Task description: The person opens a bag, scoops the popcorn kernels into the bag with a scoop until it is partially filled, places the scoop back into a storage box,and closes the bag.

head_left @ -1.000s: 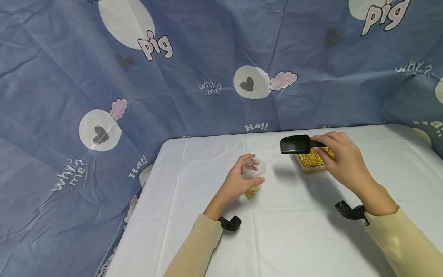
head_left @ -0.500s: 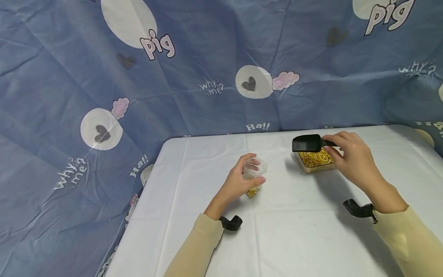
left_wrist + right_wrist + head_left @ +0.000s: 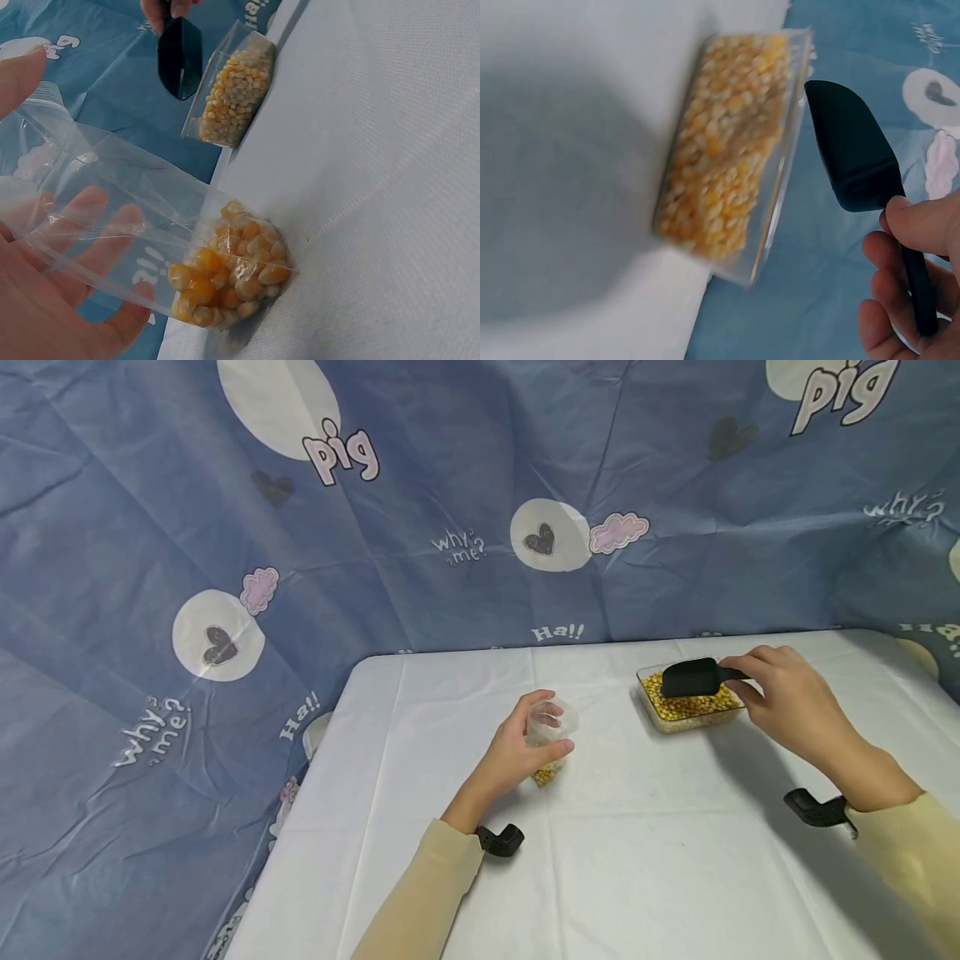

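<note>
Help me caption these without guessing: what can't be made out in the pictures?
Head view: some corn in the clear box, covered by the black scoop.
Head view: part of the clear bag, behind the left-hand grip.
Right wrist view: the rest of the right-hand grip, cut off by the right edge.
Right wrist view: the box's corn, too blurred to count.

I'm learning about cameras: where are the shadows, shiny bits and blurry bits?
Head view: a long shadow on the white tablecloth, near the cream right sleeve; left wrist view: bright glints on the clear plastic bag; right wrist view: soft shadow again, and the clear rectangular box of corn looks blurry.
</note>
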### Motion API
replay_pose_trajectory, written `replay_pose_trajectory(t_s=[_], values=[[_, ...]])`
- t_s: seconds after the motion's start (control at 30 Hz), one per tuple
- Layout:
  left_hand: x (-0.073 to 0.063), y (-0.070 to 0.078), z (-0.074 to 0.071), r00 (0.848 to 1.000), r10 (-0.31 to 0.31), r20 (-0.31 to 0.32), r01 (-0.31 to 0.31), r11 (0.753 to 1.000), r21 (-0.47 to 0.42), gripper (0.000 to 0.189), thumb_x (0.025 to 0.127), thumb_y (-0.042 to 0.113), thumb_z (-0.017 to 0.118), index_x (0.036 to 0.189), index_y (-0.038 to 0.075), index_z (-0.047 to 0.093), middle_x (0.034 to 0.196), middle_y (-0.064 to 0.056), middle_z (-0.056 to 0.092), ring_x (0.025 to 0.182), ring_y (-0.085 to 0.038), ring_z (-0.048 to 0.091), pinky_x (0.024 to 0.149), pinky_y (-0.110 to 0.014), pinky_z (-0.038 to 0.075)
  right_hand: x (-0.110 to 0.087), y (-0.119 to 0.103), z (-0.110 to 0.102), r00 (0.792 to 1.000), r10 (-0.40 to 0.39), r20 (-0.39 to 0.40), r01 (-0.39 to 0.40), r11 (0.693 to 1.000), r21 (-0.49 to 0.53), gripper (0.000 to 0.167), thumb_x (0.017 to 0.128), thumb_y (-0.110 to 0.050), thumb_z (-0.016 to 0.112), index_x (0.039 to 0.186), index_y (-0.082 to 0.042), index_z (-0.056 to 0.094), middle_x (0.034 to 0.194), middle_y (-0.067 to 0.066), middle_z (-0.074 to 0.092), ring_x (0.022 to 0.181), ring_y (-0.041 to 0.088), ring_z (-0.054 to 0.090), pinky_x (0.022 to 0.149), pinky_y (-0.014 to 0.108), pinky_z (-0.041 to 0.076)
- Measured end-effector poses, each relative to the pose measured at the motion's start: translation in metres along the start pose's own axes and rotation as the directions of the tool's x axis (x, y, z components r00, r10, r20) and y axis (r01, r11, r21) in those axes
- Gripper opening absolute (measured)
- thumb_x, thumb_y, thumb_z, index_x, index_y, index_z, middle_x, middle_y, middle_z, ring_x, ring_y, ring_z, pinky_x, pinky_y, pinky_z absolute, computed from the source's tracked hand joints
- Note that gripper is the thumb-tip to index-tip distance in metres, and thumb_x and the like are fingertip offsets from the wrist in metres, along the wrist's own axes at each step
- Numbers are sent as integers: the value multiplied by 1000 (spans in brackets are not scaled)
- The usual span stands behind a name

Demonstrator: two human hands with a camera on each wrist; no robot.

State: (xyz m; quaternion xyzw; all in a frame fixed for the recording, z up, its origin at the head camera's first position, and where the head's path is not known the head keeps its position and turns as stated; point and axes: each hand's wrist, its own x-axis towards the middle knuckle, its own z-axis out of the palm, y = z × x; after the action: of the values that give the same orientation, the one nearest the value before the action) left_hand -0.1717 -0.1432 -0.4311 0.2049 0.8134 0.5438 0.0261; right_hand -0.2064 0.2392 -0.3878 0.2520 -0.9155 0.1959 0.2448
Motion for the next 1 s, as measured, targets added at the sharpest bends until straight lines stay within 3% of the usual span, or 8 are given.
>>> replay_pose_trajectory(t_s=[0.13,0.33,0.57,0.77,1.0], values=[[0,-1,0,1000,4,3,-4,1000,-13,71,92,30,76,150,32,36,136,5,56,122,-16,56,102,-49,41,-2,7,-3,1000,-23,14,23,1000,-15,31,79,6,80,107,-2,72,91,10,65,91,36,54,69,48,43],[1,-1,0,1000,-11,16,12,999,-30,72,93,20,75,153,20,34,139,-7,54,126,-28,54,104,-52,39,-1,16,-7,994,-108,12,108,993,-55,33,75,8,82,105,-1,72,92,11,66,84,34,54,68,47,45],[0,-1,-1,1000,19,4,-19,1000,-1,69,93,36,74,150,34,36,135,5,56,122,-16,56,108,-50,36,2,26,-15,982,-189,23,191,976,-101,37,69,11,81,104,1,72,91,14,65,81,37,54,69,48,46],[1,-2,0,1000,21,6,-21,1000,-2,69,92,37,75,149,34,36,136,4,56,122,-17,56,108,-50,36,6,30,-21,972,-224,72,232,960,-153,38,66,12,79,103,3,72,92,16,64,83,41,54,72,50,46],[1,-1,0,1000,19,6,-19,1000,-13,69,92,33,75,149,33,37,135,5,57,122,-17,56,105,-48,39,13,32,-25,934,-341,106,356,909,-215,35,65,14,76,98,3,69,86,16,60,76,40,50,68,47,44]])
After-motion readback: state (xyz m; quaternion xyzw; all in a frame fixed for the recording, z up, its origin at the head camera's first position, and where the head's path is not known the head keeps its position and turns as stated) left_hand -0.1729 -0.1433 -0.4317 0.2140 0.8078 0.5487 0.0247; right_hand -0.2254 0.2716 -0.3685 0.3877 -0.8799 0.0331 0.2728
